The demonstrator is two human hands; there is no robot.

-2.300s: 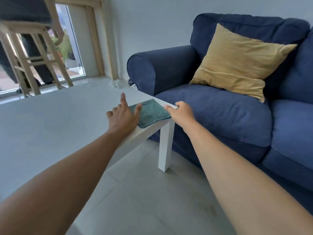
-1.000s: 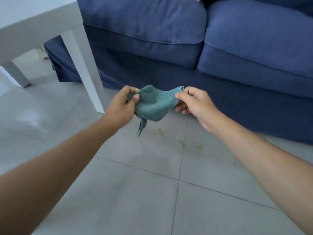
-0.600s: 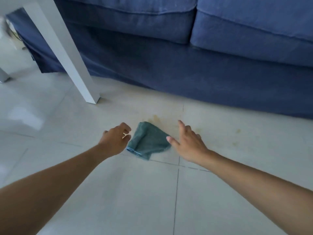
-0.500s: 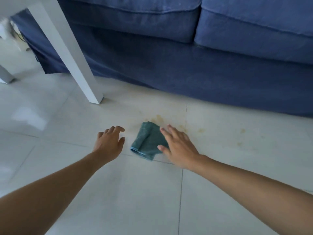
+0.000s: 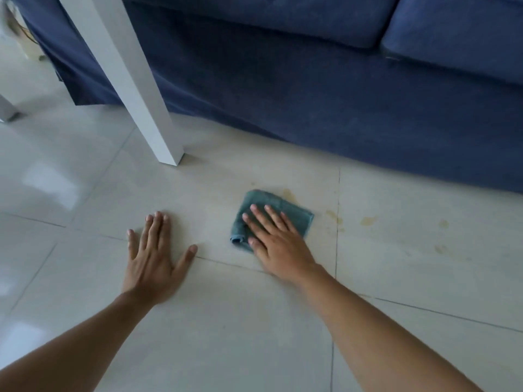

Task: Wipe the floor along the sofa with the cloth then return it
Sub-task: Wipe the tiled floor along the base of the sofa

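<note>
- Kneeling-height view, looking down at pale floor tiles (image 5: 254, 321) in front of a dark blue sofa (image 5: 325, 89), whose fabric skirt reaches the floor.
- The small teal cloth (image 5: 294, 215), folded into a rough square, lies flat on the tiles a little way out from the sofa's base.
- The right hand (image 5: 278, 244) lies palm-down on the cloth, fingers extended and slightly spread, pinning rather than gripping it. The cloth's far and right edges show beyond the hand.
- The left hand (image 5: 154, 260) rests flat on bare tile well to the left of the cloth, fingers extended and thumb out, holding nothing; it appears to serve as a brace.
- Yellowish stains (image 5: 368, 220) mark the tiles just right of the cloth, with one at its far edge.
- A white table leg (image 5: 135, 89) stands on the floor to the upper left.
- The cloth looks soft, thin and light, with a rolled fold at its left edge. It would probably bunch or unfold if pushed by a corner, so flat palm pressure over its middle suits wiping.
- On glossy tile it should slide easily; pinching the folded layers together would suit lifting it.
</note>
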